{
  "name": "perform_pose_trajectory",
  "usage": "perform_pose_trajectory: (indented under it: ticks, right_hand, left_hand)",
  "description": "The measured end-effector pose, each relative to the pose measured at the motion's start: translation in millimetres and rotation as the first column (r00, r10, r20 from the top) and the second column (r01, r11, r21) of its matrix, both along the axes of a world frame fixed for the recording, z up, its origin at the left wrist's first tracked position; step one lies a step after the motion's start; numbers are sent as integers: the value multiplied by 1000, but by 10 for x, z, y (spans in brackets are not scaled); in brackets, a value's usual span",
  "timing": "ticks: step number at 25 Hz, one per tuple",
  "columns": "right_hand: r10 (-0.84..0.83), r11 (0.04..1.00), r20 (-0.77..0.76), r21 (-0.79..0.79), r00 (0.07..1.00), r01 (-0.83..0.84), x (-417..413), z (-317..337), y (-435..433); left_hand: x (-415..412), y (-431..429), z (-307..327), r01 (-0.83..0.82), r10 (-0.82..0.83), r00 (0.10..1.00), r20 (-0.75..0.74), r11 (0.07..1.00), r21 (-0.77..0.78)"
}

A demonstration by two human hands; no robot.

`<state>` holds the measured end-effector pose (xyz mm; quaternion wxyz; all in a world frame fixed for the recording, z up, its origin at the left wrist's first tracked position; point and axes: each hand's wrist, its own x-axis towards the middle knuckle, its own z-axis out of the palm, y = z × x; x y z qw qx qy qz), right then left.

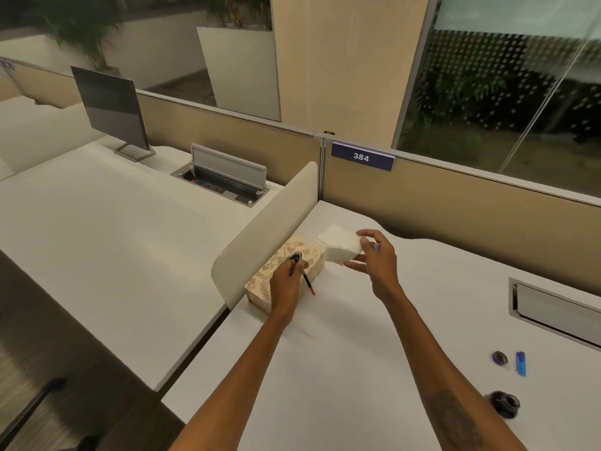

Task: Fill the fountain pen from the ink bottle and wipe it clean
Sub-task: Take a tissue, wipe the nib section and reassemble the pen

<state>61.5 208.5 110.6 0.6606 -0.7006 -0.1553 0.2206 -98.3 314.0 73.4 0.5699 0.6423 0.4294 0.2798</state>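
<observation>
1. Monitor (110,109): dark screen, on the neighbouring desk, far left of and beyond the left hand.
2. Cable tray (221,180): lid raised, beyond the left hand and to its left.
3. Divider panel (266,229): white, upright, just left of the left hand.
4. Tissue box (257,286): floral pattern, beside the divider panel and directly under the left hand.
5. Left hand (286,288): fingers curled round the fountain pen, held over the box's oval opening.
6. Fountain pen (307,283): thin dark barrel with a red end that sticks out of the left hand on its right side, slanting back toward the person.
7. Tissue (341,247): white, folded, between the two hands and lifted above the desk (325,369).
8. Right hand (379,262): thumb and fingertips pinch the tissue's right edge.
9. Number plate (361,156): reads 384, on the partition beyond the right hand.
10. Bottle cap (500,358): dark, on the desk well right of the right hand and nearer the person.
11. Blue item (521,362): small, just right of the cap; what it is cannot be told.
12. Ink bottle (504,403): dark, blurred, nearer the person than the cap, well apart from both hands.
</observation>
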Motion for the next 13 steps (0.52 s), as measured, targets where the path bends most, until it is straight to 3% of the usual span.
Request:
perform_pose_trajectory:
  ticks: [5, 13]
  right_hand:
    - [-73, 997, -48, 14, 996, 74, 85, 97, -579]
    - [-55, 938, -330, 308, 942, 162, 264, 313, -1551]
  left_hand:
    - [305, -444, 368, 117, -119, 984, 131, 993, 22]
    - [697, -1278, 756, 240, -254, 954, 156, 965, 104]
